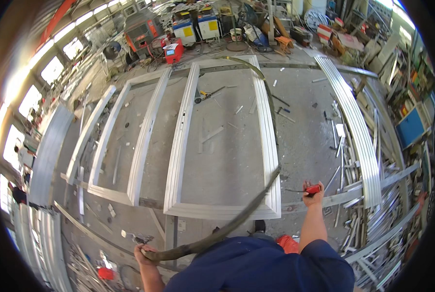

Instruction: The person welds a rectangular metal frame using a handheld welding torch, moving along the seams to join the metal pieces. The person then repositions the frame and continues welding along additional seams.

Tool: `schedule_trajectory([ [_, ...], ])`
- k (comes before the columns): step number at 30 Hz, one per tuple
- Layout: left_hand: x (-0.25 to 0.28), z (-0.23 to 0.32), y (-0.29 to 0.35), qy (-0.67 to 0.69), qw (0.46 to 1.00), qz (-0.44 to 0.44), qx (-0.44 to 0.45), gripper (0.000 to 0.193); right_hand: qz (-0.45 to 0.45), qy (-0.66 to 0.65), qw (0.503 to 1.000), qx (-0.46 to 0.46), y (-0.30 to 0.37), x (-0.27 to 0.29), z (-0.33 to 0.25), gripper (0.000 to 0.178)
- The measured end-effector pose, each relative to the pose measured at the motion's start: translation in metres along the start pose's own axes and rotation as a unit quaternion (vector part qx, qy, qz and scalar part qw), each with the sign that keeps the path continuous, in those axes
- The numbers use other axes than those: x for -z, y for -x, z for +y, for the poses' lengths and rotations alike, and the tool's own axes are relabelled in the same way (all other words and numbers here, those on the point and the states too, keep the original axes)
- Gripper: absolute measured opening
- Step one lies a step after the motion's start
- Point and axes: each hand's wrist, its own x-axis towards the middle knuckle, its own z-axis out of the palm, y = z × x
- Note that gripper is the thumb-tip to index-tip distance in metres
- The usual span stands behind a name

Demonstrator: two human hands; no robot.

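Observation:
My left hand [148, 255] is closed round the end of a thick dark hose [212, 237], and a small metallic piece [139, 240] shows just beyond the fingers. The hose crosses in front of my body and runs up along the right side of a silver metal door-like frame [222, 211]. Held out to the right, my right hand [313, 194] grips a red object [314, 190]. A thin dark rod [293, 191] points left from that hand; its exact kind is too small to tell. Both hands are apart from the frame.
A second, narrower frame [109, 194] lies left of the first on supporting rails. Ribbed metal panels [351, 121] rest at the right, beside piled offcuts [383, 228]. A red machine [173, 51] stands at the back. A yellow-and-black tool [205, 94] lies on the floor.

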Motion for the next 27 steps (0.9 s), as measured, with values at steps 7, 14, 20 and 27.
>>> schedule_trajectory([
  [7,-0.028,-0.038,0.030,0.029,0.992,0.123,-0.019,0.031,0.133,0.398,0.902,-0.097,-0.002,0.042,-0.002,0.034],
  [14,0.034,-0.074,0.017,0.019,0.986,0.164,-0.013,0.021,0.089,0.577,0.799,-0.143,-0.047,0.077,0.029,0.033],
  [20,0.070,-0.100,-0.006,-0.015,0.956,0.280,0.088,0.019,0.162,0.608,0.771,-0.098,-0.043,0.082,0.072,0.029],
  [27,0.100,-0.122,0.015,0.121,0.940,0.171,0.269,0.022,0.157,0.792,0.575,-0.131,-0.051,0.083,0.127,0.045],
])
